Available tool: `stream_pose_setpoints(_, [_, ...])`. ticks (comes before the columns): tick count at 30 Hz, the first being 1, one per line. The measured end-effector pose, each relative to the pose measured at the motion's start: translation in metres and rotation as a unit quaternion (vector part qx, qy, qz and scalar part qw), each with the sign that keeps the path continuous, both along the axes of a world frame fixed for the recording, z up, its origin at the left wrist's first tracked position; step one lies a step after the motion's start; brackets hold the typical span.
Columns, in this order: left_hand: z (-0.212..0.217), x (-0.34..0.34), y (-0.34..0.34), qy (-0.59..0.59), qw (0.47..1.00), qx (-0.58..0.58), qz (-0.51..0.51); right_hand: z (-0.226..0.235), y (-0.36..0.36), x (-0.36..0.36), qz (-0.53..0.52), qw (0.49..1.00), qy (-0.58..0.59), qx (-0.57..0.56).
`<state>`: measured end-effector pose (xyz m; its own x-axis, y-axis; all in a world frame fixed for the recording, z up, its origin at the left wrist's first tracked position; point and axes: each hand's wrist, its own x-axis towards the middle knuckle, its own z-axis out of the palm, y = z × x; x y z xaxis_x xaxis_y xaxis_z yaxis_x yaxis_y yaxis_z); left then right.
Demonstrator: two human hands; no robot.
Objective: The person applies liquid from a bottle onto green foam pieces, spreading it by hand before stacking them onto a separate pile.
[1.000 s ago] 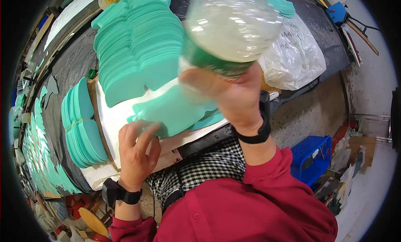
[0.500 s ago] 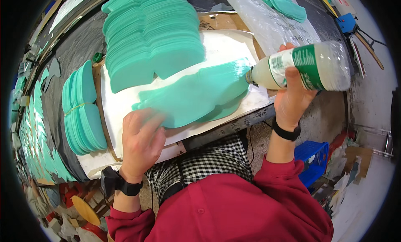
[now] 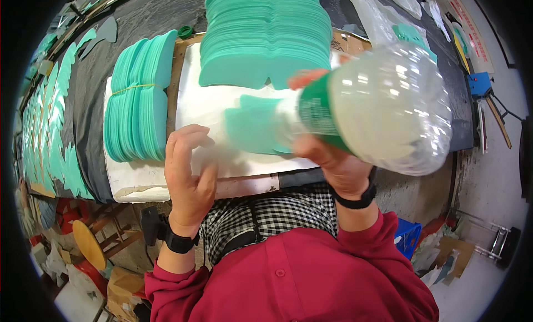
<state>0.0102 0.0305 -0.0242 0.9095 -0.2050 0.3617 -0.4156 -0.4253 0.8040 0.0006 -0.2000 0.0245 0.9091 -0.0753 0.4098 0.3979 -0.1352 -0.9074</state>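
Note:
My right hand [image 3: 333,166] grips a clear plastic bottle [image 3: 383,108] with a green label and whitish liquid, tipped with its neck toward a teal foam cut-out [image 3: 252,125] lying on the white board [image 3: 205,105]. My left hand [image 3: 189,175] hovers with fingers apart over the board's front edge, just left of that cut-out, holding nothing. Behind them rises a tall stack of teal foam shapes [image 3: 266,39].
A bundle of teal pieces tied with a band [image 3: 139,94] stands at the board's left end. Rows of teal shapes [image 3: 50,127] cover the dark bench on the left. A plastic bag [image 3: 383,22] lies at the back right; a blue crate [image 3: 408,236] sits on the floor.
The bottle swung from the right side back toward the camera and over the cut-out. My left hand lifted off the foam piece and drew back to the board's front edge.

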Motion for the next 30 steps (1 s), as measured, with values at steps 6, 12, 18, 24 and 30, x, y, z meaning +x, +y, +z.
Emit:
stream_pose_setpoints(6, [-0.002, -0.008, 0.009, 0.011, 0.999, -0.011, 0.031, 0.004, 0.013, 0.006, 0.069, 0.997, 0.004, -0.036])
stream_pose_setpoints(12, [0.007, -0.007, 0.009, 0.027, 0.999, -0.015, 0.023, -0.001, -0.013, -0.011, 0.050, 0.997, 0.034, -0.057])
stream_pose_setpoints(18, [0.008, 0.008, -0.021, -0.003, 0.998, 0.054, -0.041, 0.017, 0.000, -0.011, 0.097, 0.990, -0.082, -0.067])
stream_pose_setpoints(24, [0.008, 0.019, -0.046, -0.046, 0.985, 0.136, -0.094, 0.025, -0.049, -0.048, -0.044, 0.991, 0.127, 0.026])
stream_pose_setpoints(30, [0.018, 0.027, -0.055, -0.046, 0.975, 0.182, -0.118, -0.018, -0.117, -0.048, -0.251, 0.960, -0.108, 0.059])
